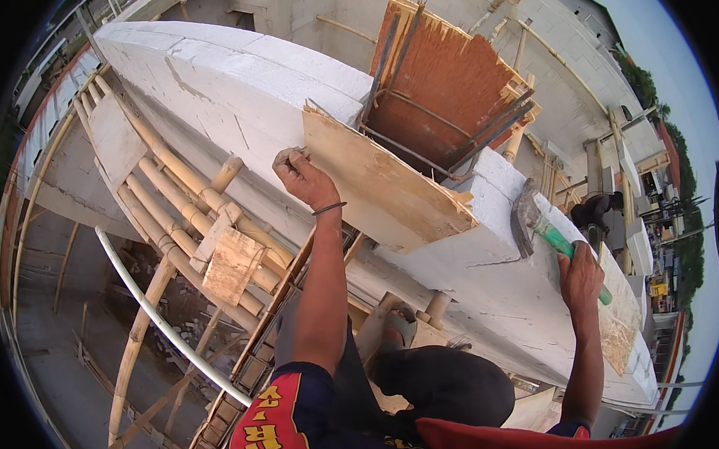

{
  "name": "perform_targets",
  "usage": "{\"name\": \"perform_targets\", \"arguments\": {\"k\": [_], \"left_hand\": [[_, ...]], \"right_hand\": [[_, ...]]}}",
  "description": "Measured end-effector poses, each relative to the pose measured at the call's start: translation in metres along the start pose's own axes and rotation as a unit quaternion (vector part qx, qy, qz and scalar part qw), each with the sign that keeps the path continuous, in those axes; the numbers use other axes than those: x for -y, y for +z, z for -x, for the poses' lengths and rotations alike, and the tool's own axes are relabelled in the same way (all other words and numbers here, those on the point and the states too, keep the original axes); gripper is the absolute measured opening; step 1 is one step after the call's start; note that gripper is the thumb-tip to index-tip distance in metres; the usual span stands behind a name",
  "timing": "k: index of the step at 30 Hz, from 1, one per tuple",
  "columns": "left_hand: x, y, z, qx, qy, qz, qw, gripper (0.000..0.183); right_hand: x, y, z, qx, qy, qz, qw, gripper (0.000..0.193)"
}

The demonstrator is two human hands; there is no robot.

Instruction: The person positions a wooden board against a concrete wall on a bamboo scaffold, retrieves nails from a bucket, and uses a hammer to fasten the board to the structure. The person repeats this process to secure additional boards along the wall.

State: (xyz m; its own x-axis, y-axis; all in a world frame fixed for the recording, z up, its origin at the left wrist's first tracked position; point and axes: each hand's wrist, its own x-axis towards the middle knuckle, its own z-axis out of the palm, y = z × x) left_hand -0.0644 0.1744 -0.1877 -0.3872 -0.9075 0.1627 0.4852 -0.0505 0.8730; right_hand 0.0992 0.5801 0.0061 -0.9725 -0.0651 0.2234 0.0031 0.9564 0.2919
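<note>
My right hand [581,278] is wrapped round the green handle of a claw hammer [555,237]. The hammer's metal head rests against or just over the top edge of the white block wall [497,200]. A pale plywood panel [386,184] lies flat against the wall's near face, across the gap in the blocks. At the panel's left edge is my left hand [301,179], its fingers curled closed; whatever they may pinch is too small to make out. Behind the panel, steel reinforcing bars [419,108] stand in the gap before a reddish-brown board [450,87].
Bamboo scaffold poles [172,195] run along the left, with a small wooden board [233,267] on them. A white pipe [161,318] curves over the deep drop below. Another plywood piece [620,314] is right of my right hand. A person [598,210] bends farther right.
</note>
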Motion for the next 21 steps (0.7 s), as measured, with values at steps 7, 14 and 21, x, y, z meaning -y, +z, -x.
{"name": "perform_targets", "arguments": {"k": [7,14,21], "left_hand": [[0.016,0.015,0.011,-0.010,0.004,0.048,0.999,0.018],[0.026,0.025,0.013,-0.045,0.051,0.030,0.997,0.015],[0.034,0.026,0.011,-0.028,0.066,0.063,0.995,0.013]], "right_hand": [[0.064,-0.032,0.042,0.003,0.137,-0.431,0.892,0.051],[0.179,-0.029,0.017,0.147,-0.216,-0.410,0.874,0.032],[0.271,-0.007,-0.024,-0.010,-0.382,-0.287,0.878,0.053]]}}
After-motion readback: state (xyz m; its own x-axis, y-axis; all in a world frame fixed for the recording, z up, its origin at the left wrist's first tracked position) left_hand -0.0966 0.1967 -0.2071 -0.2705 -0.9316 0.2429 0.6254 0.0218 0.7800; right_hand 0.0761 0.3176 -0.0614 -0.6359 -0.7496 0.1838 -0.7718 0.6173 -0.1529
